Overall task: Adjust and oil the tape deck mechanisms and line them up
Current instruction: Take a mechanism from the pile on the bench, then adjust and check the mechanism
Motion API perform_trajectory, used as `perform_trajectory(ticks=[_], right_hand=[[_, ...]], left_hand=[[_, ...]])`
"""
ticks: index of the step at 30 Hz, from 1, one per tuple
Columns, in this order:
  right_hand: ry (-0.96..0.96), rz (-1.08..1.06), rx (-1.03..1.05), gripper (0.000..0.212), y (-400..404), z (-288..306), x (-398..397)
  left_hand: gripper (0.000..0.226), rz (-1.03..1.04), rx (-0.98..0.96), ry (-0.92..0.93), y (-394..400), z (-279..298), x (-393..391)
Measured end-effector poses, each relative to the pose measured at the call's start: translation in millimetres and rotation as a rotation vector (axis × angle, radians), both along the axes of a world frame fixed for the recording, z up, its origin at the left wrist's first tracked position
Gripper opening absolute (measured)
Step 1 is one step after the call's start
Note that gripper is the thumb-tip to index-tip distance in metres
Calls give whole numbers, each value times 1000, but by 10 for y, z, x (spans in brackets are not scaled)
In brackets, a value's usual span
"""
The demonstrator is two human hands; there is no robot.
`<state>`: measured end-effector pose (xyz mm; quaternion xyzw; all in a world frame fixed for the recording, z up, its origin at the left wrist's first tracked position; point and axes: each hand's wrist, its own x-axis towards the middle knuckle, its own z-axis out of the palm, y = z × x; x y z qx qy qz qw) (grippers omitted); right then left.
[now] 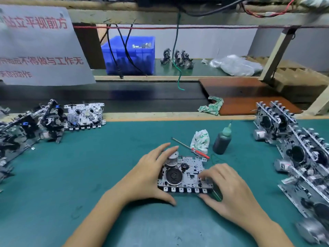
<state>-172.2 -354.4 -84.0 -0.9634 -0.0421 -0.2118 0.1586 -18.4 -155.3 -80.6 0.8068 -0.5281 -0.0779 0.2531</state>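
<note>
A metal tape deck mechanism (188, 172) with a black flywheel and a small silver motor lies flat on the green mat in front of me. My left hand (147, 177) grips its left end, thumb at the front edge and fingers over the motor. My right hand (226, 188) holds the right end, fingertips curled onto the plate and thumb under the front corner. A dark oil bottle (222, 140) with a green needle tip stands behind the mechanism to the right. A red-handled screwdriver (191, 148) lies just behind the mechanism.
A row of mechanisms (299, 157) stands on edge along the right side. Another heap of mechanisms (30, 127) fills the left, with one (84, 115) lying flat beside it. A crumpled cloth (200, 140) sits by the bottle. A blue bin (130, 55) stands on the far shelf.
</note>
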Motion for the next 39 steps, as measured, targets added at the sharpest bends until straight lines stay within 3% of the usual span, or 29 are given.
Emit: perform_trajectory(ticks=[9,13,19,24,32,36,39], right_hand=[[201,-78,261,60,-164,-19,-25],[220,-67,271,50,-131,8,-25],[156,-185,212,60,-143,-35,-18],[123,-261,162,63,-152,-58,-15],[73,-320,88,44,-157,-90,12],[67,-347,124,38,-139,-86,20],[58,-362,144,35,-130,-85,21]], left_hand=[[114,34,-121,196,6,-82,-44],[115,51,-111,200,21,-55,-66],[106,85,-126,134,-22,-61,-106],[115,99,-118,191,0,-104,-79],[110,97,-116,237,14,-113,-46],[120,73,-101,245,11,-112,-45],[113,86,-108,226,8,-94,-46]])
